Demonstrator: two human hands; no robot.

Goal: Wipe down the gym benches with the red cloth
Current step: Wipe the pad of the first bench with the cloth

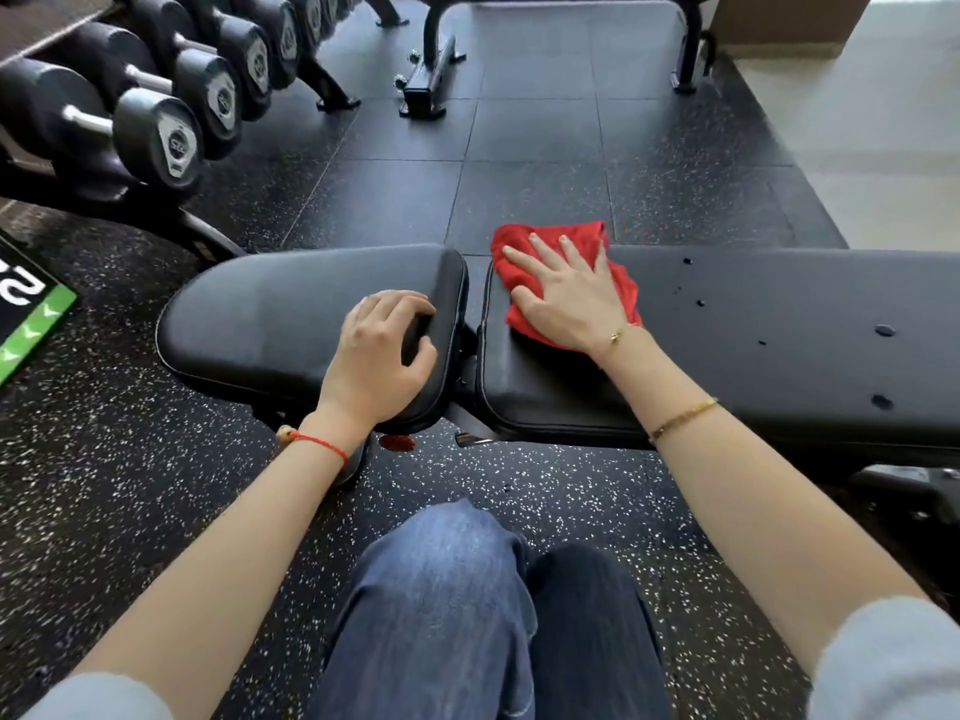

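A black padded gym bench lies across the view, with a short seat pad [270,319] on the left and a long back pad [769,350] on the right. The red cloth [524,241] is spread on the back pad's left end, near the gap between the pads. My right hand [566,298] presses flat on the cloth with fingers apart. My left hand [384,350] rests on the seat pad's right end, fingers curled over its edge. Small drops dot the back pad to the right of the cloth.
A rack of black dumbbells [171,111] stands at the far left. Another bench's frame [431,70] stands on the rubber floor beyond. A green and black mat [31,314] lies at the left. My knees in jeans [467,605] are below the bench.
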